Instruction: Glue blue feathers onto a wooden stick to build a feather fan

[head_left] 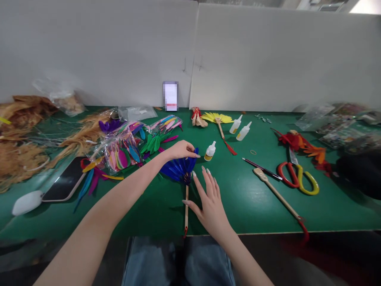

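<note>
A blue feather fan (176,170) lies on the green table, its pale wooden handle (187,206) toward me and a red cord at the end. My left hand (182,150) reaches over the fan's upper part, thumb and fingers pinched on a blue feather (196,151) at its right edge. Beside the handle, my right hand (210,198) is open with fingers spread, the fingertips close to the fan's base. Just right of the fan stands a small white glue bottle (210,151) with a yellow label.
Bagged colored feathers (122,153), green feathers (153,143) and a phone (65,178) lie left. A yellow fan (218,118) and two more bottles (244,132) are behind. To the right are a pen (263,169), scissors (297,174) and a bare fan stick (278,192).
</note>
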{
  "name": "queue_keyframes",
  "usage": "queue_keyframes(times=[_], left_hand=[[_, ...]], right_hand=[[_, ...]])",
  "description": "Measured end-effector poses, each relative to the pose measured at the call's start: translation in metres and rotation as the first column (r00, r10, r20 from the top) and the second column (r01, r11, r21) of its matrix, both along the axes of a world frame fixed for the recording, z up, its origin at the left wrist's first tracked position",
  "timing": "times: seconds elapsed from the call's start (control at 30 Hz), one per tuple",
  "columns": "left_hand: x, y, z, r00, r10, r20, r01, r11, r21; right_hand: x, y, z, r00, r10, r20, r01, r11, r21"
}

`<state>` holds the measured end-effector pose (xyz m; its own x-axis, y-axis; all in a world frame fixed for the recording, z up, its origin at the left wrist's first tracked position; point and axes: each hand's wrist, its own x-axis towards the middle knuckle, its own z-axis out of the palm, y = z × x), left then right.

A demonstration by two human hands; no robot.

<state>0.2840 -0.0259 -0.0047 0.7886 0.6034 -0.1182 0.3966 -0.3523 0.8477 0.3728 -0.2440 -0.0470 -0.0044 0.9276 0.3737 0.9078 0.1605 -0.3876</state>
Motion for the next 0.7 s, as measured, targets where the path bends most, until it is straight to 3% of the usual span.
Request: queue_keyframes(times=[0.33, 0.7], left_hand=[[0.0052, -0.0038, -0.0029, 1.0, 0.0, -0.027, 0.001, 1.0, 0.022], [0.0066, -0.0062, -0.005, 0.999, -0.01, -0.051, 0.015, 0.994, 0.108]], right_hand=[[-0.0017, 0.0077, -0.004, 0.999, 0.036, 0.035, -0.031, 0.994, -0.109], [-0.0026, 0.0082, -0.0067, 0.996, 0.019, 0.089, -0.008, 0.992, -0.129]])
